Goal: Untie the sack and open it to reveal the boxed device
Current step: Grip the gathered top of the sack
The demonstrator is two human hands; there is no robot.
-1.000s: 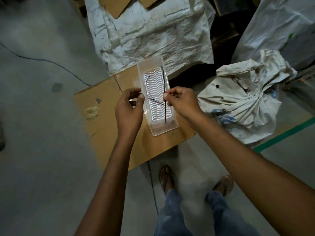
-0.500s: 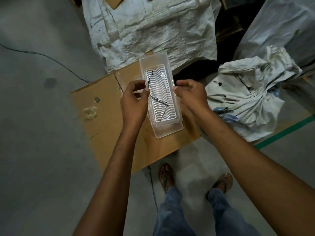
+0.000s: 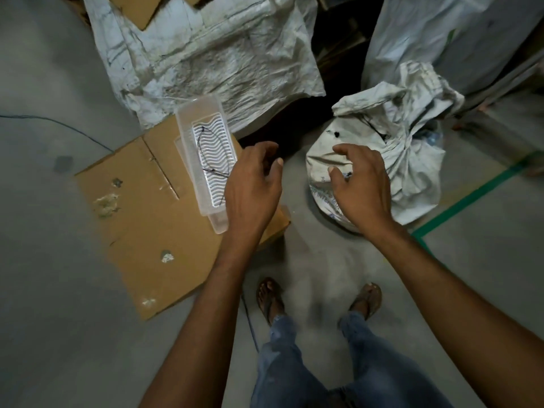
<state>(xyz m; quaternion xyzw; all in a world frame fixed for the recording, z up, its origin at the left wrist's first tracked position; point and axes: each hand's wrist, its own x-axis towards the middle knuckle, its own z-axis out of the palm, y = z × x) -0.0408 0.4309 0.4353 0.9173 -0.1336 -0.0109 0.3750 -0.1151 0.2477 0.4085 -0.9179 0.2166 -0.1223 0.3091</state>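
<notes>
A crumpled white woven sack (image 3: 409, 148) sits on the floor at the right, its gathered mouth bunched at the top with a dark tie showing. My right hand (image 3: 357, 184) hovers over the sack's near left side, fingers relaxed and holding nothing. My left hand (image 3: 253, 187) hangs between the sack and a clear plastic tray (image 3: 188, 148), fingers loosely curled and empty. A thin black cable tie (image 3: 206, 151) lies in the tray on a white ribbed insert. What the sack holds is hidden.
The tray rests on flattened brown cardboard (image 3: 141, 219) on the grey floor. A flat white sack (image 3: 212, 48) lies beyond it, another big sack (image 3: 441, 33) stands at the far right. Green floor tape (image 3: 471, 198) runs on the right. My sandalled feet (image 3: 270, 301) are below.
Both hands let go of the black tie, which now lies in the tray, and moved right toward the crumpled sack. The view shifted right too.
</notes>
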